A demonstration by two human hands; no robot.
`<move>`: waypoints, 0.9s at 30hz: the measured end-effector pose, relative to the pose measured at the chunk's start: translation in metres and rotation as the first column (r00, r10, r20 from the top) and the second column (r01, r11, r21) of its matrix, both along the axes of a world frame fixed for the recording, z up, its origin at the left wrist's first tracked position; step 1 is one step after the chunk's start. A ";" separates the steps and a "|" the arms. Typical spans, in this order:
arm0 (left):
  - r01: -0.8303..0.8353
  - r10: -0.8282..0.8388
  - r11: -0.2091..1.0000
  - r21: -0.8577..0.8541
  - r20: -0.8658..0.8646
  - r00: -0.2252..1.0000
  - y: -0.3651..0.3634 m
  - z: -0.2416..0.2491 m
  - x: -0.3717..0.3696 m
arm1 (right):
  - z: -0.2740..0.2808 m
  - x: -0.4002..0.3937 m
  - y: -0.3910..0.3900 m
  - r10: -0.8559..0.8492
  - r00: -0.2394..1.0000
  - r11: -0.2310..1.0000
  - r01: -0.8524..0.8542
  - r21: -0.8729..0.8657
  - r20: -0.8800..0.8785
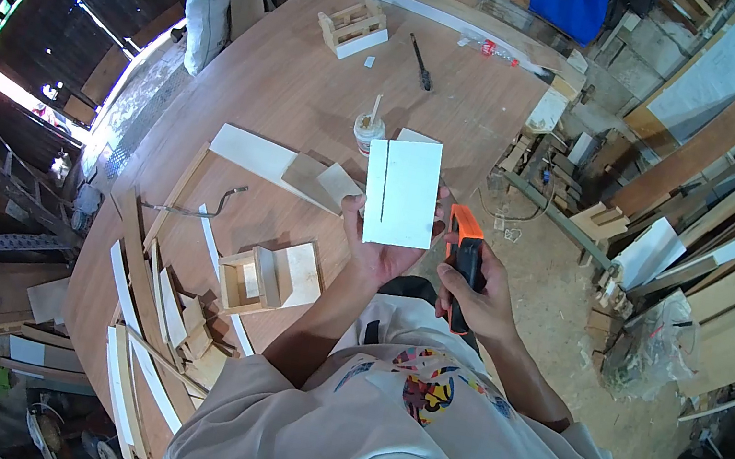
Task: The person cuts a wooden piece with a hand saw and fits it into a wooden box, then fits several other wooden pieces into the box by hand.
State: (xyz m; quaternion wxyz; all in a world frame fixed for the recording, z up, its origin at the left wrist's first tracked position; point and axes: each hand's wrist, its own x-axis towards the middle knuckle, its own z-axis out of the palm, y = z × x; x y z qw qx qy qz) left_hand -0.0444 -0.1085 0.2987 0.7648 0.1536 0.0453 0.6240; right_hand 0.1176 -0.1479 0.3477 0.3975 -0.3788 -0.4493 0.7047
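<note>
Grip, right hand point(482, 297): closed round the handle of an orange-and-black handsaw point(463, 255), whose blade is hidden behind the panel.
Grip, left hand point(379, 246): closed on the lower edge of a flat white rectangular board panel point(403, 192), thumb on the near face, fingers behind.
Panel position: held upright in front of the chest, clear of the table, with a dark line marked or cut down from its top edge.
Handling: the panel is judged light and stiff, its faces smooth; it is best pinched at an edge, away from the marked line.
Near table: a small open wooden box point(266, 281) and loose white strips point(139, 376) are seen on the round plywood table point(297, 72).
Farther: a glue jar with a stick point(368, 131), then a slatted wooden crate point(353, 28).
</note>
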 end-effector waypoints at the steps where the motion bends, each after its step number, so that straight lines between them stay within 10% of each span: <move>1: 0.003 -0.003 1.000 -0.012 0.000 1.000 0.000 0.000 0.000 | -0.001 0.000 -0.001 0.000 1.000 1.000 0.000 -0.002 0.003; 27: 0.108 -0.107 0.994 -0.011 0.087 0.990 -0.010 -0.001 -0.002 | 0.003 0.001 -0.005 -0.066 0.997 0.996 0.067 -0.054 0.030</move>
